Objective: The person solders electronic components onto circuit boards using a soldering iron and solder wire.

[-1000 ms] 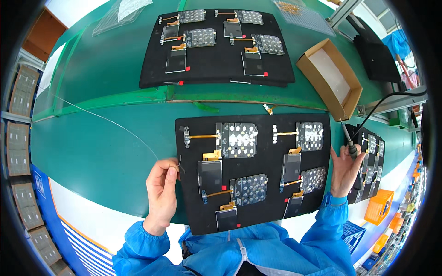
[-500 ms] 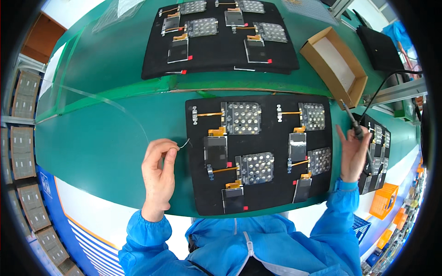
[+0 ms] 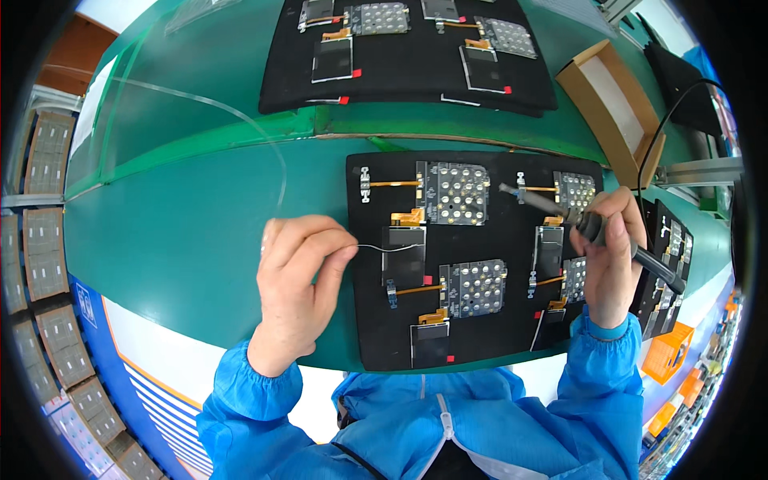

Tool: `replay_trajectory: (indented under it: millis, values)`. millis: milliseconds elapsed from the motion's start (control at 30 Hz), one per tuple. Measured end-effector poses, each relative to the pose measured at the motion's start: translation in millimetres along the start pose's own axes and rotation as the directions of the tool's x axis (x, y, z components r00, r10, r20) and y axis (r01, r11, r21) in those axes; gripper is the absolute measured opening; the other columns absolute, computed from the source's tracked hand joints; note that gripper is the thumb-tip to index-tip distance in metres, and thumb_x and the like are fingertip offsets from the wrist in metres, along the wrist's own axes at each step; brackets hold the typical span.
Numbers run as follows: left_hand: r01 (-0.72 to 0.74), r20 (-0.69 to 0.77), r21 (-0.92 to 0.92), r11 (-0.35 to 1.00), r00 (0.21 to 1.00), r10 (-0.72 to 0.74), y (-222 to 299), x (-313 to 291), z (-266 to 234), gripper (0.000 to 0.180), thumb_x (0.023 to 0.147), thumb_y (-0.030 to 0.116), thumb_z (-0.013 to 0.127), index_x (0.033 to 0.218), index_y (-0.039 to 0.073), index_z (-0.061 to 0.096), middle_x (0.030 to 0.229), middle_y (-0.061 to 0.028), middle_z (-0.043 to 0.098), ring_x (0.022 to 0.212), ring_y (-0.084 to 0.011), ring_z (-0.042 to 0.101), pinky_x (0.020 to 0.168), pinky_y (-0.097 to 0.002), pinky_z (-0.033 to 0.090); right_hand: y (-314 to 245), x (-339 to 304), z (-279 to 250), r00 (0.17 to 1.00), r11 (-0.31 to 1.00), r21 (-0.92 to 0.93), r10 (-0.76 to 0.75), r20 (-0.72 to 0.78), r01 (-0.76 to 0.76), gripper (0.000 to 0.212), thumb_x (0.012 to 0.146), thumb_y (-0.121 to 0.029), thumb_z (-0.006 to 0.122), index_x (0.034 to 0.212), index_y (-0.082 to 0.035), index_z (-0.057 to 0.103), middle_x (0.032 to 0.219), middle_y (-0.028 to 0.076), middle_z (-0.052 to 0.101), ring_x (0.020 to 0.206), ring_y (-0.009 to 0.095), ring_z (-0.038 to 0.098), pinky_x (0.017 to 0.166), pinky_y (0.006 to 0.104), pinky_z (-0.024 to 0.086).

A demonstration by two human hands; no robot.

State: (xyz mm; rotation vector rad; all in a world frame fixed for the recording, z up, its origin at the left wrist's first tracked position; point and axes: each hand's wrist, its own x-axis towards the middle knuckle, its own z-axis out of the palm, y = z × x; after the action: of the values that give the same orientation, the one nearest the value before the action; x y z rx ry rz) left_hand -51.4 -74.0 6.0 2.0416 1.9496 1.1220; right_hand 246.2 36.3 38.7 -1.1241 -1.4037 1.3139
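My left hand [image 3: 308,280] pinches thin silvery wire [image 3: 384,250], its end jutting over the near black pad [image 3: 512,240] of circuit boards [image 3: 472,288]; my right hand [image 3: 614,260] grips the soldering iron [image 3: 590,227] by its handle [image 3: 659,269], probably keeping fingers off the tip [image 3: 506,190]. That hand hides part of the lower right board [image 3: 572,276]; the far pad [image 3: 416,72] is cut off above.

2 hands [image 3: 302,284], both mine | 1 soldering iron [image 3: 592,229] | 1 thin wire [image 3: 388,250] | 1 cardboard box [image 3: 600,124] | 4 keypad boards [image 3: 458,194] and 4 little screens [image 3: 402,270] on my near mat [image 3: 512,336] | right-hand mat's boards [image 3: 677,232]: maybe 4, kinda squashed at the rim
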Motion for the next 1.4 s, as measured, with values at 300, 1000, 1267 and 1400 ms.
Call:
replay_trajectory:
  millis: [300,1000,1267,1400]
  values:
    - [0.057,0.018,-0.067,0.996,0.998,-0.056,0.5,-2.8,7.4,0.019,0.071,-0.001,0.079,0.084,0.005,0.065,0.089,-0.0069,0.064,0.08,-0.025,0.058,0.07,-0.0357,0.044,23.9,6.7,27.1,0.988,0.998,-0.003,0.069,0.141,-0.07,0.037,0.09,-0.041,0.065,0.089,-0.006,0.054,0.08,0.0,0.053,0.059,0.002,0.041,0.052,0.0186,0.032]
    - [0.022,0.021,-0.022,1.0,1.0,-0.022,-9.6,19.4,29.0,0.021,0.069,-0.004,0.079,0.082,0.004,0.065,0.086,-0.0072,0.063,0.076,-0.0257,0.056,0.067,-0.0357,0.043,39.6,28.8,44.5,0.96,0.984,0.0,0.173,0.219,-0.177,0.032,0.093,-0.036,0.064,0.083,-0.009,0.05,0.076,-0.001,0.05,0.062,0.003,0.04,0.053,0.0199,0.031]
    - [-0.009,0.026,-0.002,1.0,1.0,0.009,-9.3,21.3,36.1,0.021,0.068,-0.003,0.079,0.081,0.006,0.064,0.086,-0.0061,0.062,0.075,-0.0244,0.056,0.065,-0.0355,0.041,39.7,31.2,46.0,0.954,0.985,-0.017,0.172,0.244,-0.173,0.031,0.092,-0.033,0.064,0.081,-0.008,0.05,0.073,-0.001,0.048,0.063,0.004,0.039,0.056,0.021,0.031]
    - [-0.023,0.036,-0.019,1.0,0.999,0.024,-6.8,21.4,41.2,0.022,0.068,-0.002,0.079,0.079,0.006,0.063,0.085,-0.0056,0.06,0.074,-0.0242,0.055,0.065,-0.0356,0.041,39.1,30.8,46.2,0.954,0.981,-0.025,0.191,0.233,-0.19,0.029,0.093,-0.03,0.063,0.081,-0.008,0.049,0.073,-0.001,0.048,0.063,0.004,0.039,0.056,0.0209,0.031]
